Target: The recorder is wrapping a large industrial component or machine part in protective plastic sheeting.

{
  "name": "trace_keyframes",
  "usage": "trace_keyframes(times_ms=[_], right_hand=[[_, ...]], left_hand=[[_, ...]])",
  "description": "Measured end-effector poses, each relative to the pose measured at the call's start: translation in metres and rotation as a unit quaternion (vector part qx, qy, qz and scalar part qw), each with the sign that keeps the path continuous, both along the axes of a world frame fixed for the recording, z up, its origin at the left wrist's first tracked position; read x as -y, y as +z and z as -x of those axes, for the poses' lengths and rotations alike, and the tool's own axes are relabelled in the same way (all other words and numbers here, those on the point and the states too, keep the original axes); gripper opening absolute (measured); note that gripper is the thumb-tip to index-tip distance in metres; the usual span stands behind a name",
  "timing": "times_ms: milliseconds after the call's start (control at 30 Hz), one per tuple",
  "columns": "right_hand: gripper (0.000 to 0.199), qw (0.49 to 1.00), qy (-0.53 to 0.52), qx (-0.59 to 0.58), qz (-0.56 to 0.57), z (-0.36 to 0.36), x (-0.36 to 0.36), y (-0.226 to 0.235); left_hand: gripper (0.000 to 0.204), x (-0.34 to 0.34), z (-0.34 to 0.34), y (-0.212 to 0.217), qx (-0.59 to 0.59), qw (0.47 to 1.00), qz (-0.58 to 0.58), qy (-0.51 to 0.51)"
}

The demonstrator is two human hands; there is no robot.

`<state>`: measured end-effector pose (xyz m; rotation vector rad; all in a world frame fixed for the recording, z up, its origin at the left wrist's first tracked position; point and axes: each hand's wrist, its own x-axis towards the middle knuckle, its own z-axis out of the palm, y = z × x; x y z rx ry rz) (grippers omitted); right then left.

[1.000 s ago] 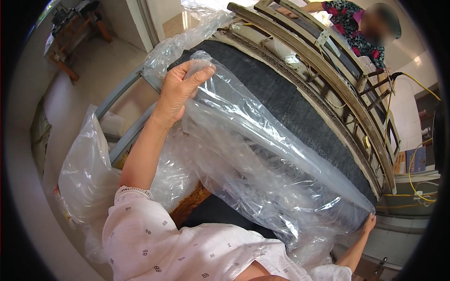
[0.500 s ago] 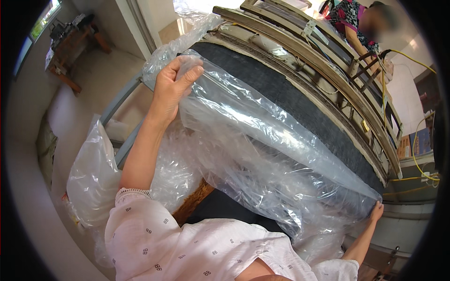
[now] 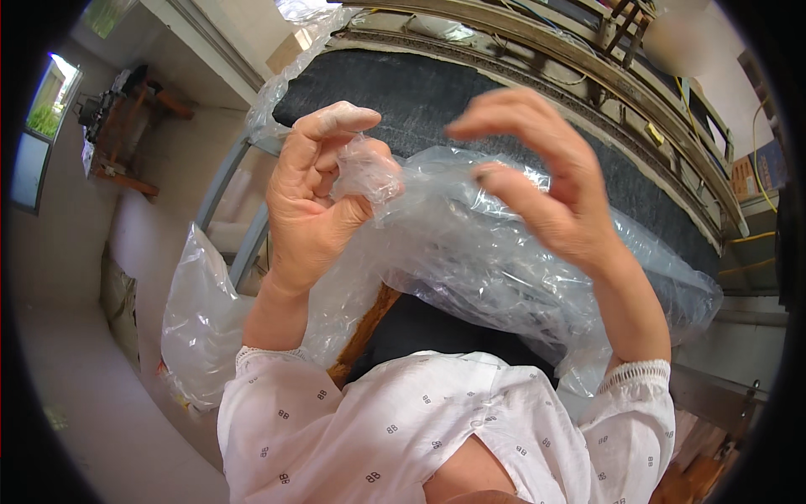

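A large clear plastic sheet (image 3: 495, 244) lies in loose folds across my lap and over the near edge of a dark work surface (image 3: 403, 92). My left hand (image 3: 323, 181) is raised over its left part, the fingers curled round a bunched end of the plastic. To its right hovers my right hand (image 3: 546, 176), slightly blurred, with thumb and fingers apart in a wide curve. No plastic shows in the right hand's grasp; the sheet passes behind and below it.
Beyond the dark surface runs a long metal and wooden machine frame (image 3: 537, 42) with yellow cables. A blurred person is at the far right. More clear plastic (image 3: 197, 319) hangs at the left beside a grey metal frame (image 3: 222, 185). A wooden stand (image 3: 126, 126) is near the left wall.
My right hand has let go of the sheet's far right corner and come up near my left hand. The plastic, stretched wide before, is now slack and bunched in my left hand.
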<state>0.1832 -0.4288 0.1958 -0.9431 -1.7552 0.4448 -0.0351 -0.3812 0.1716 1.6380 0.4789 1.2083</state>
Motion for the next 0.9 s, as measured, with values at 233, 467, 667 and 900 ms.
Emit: trace_keyframes(times_ms=[233, 467, 667, 900], right_hand=[[0.010, 0.992, 0.088, -0.054, 0.078, 0.034, -0.015, 0.003], [0.015, 0.984, 0.090, -0.055, 0.145, 0.028, -0.025, -0.017], [0.020, 0.986, -0.054, 0.148, -0.056, 0.022, -0.037, -0.072], [0.019, 0.941, 0.075, 0.058, 0.325, -0.026, -0.030, -0.091]], left_hand=[[0.056, 0.011, -0.001, 0.011, -0.084, 0.975, -0.170, 0.113], [0.066, -0.016, 0.037, 0.004, -0.274, 0.794, -0.473, 0.265], [0.106, -0.027, 0.108, -0.051, -0.164, 0.986, -0.035, 0.015], [0.041, -0.023, 0.070, -0.087, -0.055, 0.995, 0.023, 0.079]])
